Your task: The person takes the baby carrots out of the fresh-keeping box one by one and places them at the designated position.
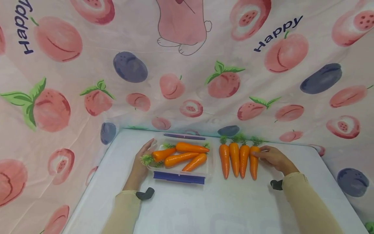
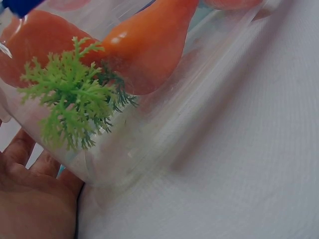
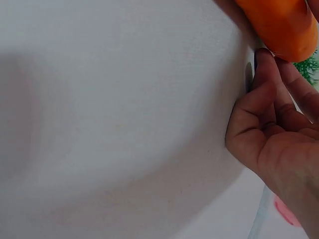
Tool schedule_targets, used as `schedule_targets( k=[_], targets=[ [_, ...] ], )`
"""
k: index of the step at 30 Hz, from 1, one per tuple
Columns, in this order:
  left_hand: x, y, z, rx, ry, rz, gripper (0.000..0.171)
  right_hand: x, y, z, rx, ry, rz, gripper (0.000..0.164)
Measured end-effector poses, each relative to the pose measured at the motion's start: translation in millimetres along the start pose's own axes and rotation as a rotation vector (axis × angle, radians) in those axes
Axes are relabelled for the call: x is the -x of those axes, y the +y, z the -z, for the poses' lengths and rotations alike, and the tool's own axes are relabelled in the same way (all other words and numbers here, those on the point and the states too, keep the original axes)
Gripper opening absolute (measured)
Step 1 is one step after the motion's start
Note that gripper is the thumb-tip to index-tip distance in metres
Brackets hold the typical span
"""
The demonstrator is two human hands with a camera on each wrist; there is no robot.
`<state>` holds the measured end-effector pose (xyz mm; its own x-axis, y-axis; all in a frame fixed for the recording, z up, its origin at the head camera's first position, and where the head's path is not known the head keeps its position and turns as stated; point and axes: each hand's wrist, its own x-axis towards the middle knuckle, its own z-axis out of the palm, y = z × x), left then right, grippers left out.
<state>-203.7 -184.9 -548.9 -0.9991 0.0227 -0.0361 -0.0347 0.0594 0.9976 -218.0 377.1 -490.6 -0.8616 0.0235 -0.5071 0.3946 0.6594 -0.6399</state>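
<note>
In the head view a clear plastic container (image 1: 211, 162) with blue side clips holds several orange carrots (image 1: 191, 148) with green tufted tops. My left hand (image 1: 142, 161) rests against its left side, fingers extended along the wall; the left wrist view shows the palm (image 2: 37, 204) beside a leafy top (image 2: 70, 97). Right of the container, several more carrots lie in a row, tips toward me. My right hand (image 1: 273, 157) pinches the rightmost carrot (image 1: 254, 165) near its leafy end. In the right wrist view, curled fingers of this hand (image 3: 279, 119) are at that carrot's thick end (image 3: 286, 30).
The white table (image 1: 187, 208) extends in front of the container and past both hands. Behind it and at the sides hangs a fruit-printed cloth (image 1: 181, 65). A blue clip flap (image 1: 179, 177) sticks out at the container's near side, another at its far side.
</note>
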Motion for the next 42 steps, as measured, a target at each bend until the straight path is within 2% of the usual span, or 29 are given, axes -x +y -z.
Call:
schedule_targets(
  k=[8, 18, 27, 31, 42],
  targets=[
    [-1.9, -4.5, 1.3, 0.018, -0.011, -0.004, 0.046, -2.7, 6.1, 2.9, -0.018, -0.004, -0.019, 0.102],
    [-1.8, -2.8, 0.2, 0.038, -0.013, -0.006, 0.049, -2.2, 8.1, 3.0, -0.052, 0.006, -0.029, 0.105],
    [-0.5, 0.1, -0.9, 0.003, 0.003, 0.011, 0.047, -1.6, 8.6, 3.9, -0.097, 0.006, -0.037, 0.103],
    [-0.1, 1.2, -1.3, 0.02, 0.0, 0.015, 0.048, 1.5, 9.6, 4.3, -0.095, 0.01, -0.044, 0.108],
    [2.5, 5.9, -3.2, 0.045, -0.001, 0.015, 0.049, 10.2, 10.3, 6.7, -0.192, -0.011, -0.053, 0.114]
  ],
)
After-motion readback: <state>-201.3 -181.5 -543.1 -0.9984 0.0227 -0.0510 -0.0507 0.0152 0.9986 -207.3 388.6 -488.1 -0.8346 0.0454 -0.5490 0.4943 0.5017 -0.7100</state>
